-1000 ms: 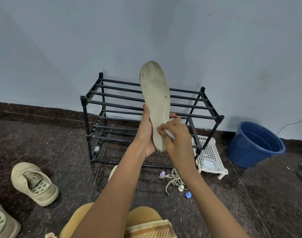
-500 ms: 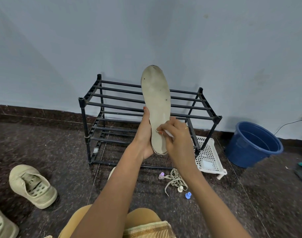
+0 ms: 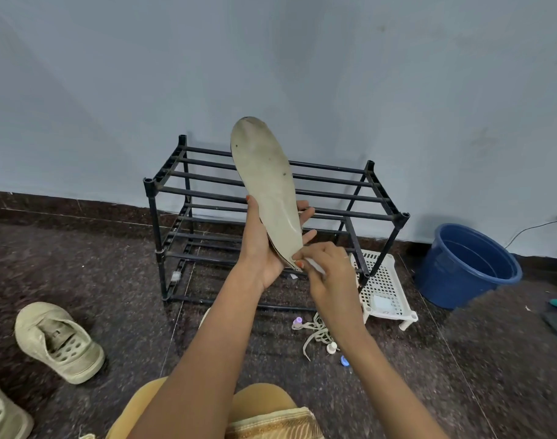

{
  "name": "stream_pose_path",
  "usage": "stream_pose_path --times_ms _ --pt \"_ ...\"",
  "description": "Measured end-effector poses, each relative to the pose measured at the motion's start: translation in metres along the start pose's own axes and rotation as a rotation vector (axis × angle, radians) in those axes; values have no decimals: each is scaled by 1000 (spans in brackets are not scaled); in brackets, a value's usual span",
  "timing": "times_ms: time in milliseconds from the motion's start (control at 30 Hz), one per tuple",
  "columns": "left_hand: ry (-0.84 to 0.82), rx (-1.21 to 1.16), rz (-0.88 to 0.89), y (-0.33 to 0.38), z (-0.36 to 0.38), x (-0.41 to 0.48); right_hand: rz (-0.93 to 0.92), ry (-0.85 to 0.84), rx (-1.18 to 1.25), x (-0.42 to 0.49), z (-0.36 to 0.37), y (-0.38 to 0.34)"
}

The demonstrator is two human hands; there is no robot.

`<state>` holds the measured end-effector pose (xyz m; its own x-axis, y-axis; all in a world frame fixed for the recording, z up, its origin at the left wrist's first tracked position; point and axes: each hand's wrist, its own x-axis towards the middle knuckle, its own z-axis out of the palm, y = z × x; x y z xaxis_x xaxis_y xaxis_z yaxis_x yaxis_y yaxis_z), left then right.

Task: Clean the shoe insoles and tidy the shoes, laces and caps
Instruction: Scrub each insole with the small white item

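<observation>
A beige, stained insole (image 3: pixel 268 182) stands nearly upright in front of me, toe end up. My left hand (image 3: pixel 264 245) grips its lower half from behind, thumb on the left edge and fingers showing on the right. My right hand (image 3: pixel 326 269) pinches a small white wipe (image 3: pixel 315 266) against the insole's heel end. Two beige shoes lie on the floor at the left: one shoe (image 3: pixel 57 342) on its side, another shoe (image 3: pixel 1 413) cut off by the corner. A tangle of laces (image 3: pixel 318 335) and small caps (image 3: pixel 331 347) lies on the floor below my right forearm.
A black two-tier shoe rack (image 3: pixel 378 213) stands against the blue wall. A white perforated tray (image 3: pixel 386 291) sits beside its right leg. A blue bucket (image 3: pixel 467 267) stands at the right. The floor is dark speckled stone. My knees fill the bottom centre.
The insole has tilted so its toe leans left. My right hand with the wipe has slid down from the insole's lower middle to its heel end.
</observation>
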<state>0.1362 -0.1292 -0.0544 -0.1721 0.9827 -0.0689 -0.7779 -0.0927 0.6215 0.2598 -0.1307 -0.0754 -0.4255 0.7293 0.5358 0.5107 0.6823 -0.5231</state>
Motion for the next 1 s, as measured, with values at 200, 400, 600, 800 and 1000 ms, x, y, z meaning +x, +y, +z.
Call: stream_pose_path --times_ms 200,400,600,800,1000 --pt "33 -37 22 -1 -1 2 55 -22 157 -7 2 -16" --pt "43 22 3 -4 0 3 91 -62 268 -2 4 -28" --pt "32 96 -127 -5 -1 3 51 18 189 21 7 -28" --pt "17 81 -132 -9 2 1 64 81 155 42 7 -22" --pt "29 117 -113 -5 -4 5 56 11 141 24 10 -22"
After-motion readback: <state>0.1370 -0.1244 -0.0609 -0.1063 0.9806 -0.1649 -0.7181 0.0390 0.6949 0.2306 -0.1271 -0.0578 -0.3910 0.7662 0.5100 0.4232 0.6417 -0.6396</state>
